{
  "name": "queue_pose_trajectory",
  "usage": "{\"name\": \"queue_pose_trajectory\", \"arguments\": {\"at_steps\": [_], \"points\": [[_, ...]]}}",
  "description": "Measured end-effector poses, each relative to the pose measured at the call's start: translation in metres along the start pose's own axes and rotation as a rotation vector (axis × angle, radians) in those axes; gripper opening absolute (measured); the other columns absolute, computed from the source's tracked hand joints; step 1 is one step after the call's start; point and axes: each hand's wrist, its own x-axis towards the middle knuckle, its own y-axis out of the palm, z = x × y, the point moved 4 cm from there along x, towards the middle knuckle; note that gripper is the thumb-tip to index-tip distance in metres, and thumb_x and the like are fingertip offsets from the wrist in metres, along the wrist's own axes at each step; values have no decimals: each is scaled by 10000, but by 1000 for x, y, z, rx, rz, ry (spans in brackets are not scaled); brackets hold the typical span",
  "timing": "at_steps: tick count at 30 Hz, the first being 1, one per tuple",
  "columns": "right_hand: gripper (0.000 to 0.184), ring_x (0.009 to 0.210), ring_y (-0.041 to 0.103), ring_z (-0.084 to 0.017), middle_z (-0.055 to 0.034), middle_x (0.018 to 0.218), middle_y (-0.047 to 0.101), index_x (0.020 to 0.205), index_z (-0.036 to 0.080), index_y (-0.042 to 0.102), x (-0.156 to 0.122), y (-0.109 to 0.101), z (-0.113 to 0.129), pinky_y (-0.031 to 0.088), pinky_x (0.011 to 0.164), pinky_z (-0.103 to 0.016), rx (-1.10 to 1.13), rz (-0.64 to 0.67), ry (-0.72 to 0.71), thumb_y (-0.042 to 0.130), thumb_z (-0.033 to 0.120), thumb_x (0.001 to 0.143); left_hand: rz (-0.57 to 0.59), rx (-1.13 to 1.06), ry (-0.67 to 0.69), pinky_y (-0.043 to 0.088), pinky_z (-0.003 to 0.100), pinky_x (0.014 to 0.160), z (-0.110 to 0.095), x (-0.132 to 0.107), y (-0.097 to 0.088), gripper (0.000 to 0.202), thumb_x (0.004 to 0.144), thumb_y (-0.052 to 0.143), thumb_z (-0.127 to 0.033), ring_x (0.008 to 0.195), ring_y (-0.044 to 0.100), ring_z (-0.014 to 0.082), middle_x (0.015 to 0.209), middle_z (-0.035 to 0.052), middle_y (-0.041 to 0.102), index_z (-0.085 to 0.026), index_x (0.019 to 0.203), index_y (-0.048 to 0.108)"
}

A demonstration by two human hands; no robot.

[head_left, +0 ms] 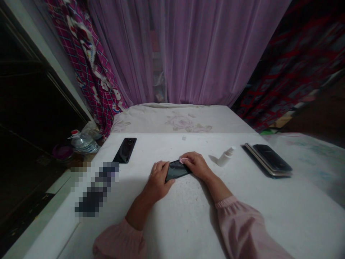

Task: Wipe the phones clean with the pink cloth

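Observation:
A black phone [176, 169] lies flat on the white table [188, 208] in front of me. My left hand [157, 180] grips its near left end, fingers curled over the edge. My right hand [195, 164] rests on its far right end with a small pink cloth [183, 160] pressed under the fingertips. Both sleeves are pink.
Another black phone [125, 150] lies to the left. A small white spray bottle [225, 157] stands to the right, and beyond it two stacked phones [271, 159]. A blurred-out patch [95, 189] covers something at left. A water bottle [83, 142] sits off the table's left edge; purple curtains [185, 54] hang behind.

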Motion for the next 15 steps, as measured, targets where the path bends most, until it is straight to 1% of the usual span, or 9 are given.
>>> {"name": "queue_pose_trajectory", "arguments": {"at_steps": [4,8,10,12,15], "points": [[175,849,651,-211,-47,864,751,856,232,737,0,0,1,469,825,-344,-9,-7,17,575,298,866,2,49,-13,379,536,1058,-1,-1,0,585,821,588,-299,1212,478,326,1259,173,553,-121,1366,468],[180,843,651,-203,-46,853,744,852,225,736,-2,-1,-2,479,817,-335,42,17,6,571,296,859,-7,157,-47,313,564,1097,-5,-3,0,564,840,571,-313,1270,453,339,1303,152,560,-163,1374,472],[175,854,654,-202,-45,858,740,842,220,732,-4,-3,-5,487,822,-336,83,39,-3,577,301,851,-9,194,-61,279,572,1114,-8,-4,-1,558,846,566,-313,1289,443,344,1314,148,563,-164,1376,473],[153,883,659,-205,-47,901,741,824,220,726,-6,-6,-6,494,846,-349,127,60,-14,592,293,837,-7,211,-72,259,580,1121,-10,-4,-1,557,847,566,-312,1300,438,347,1316,145,569,-163,1376,475],[134,1014,651,-218,-68,1053,728,808,226,727,-9,-12,-6,481,935,-386,189,136,-44,607,281,833,3,215,-81,241,593,1124,-10,-4,-1,560,852,558,-309,1313,432,347,1324,142,570,-170,1386,466]]}}
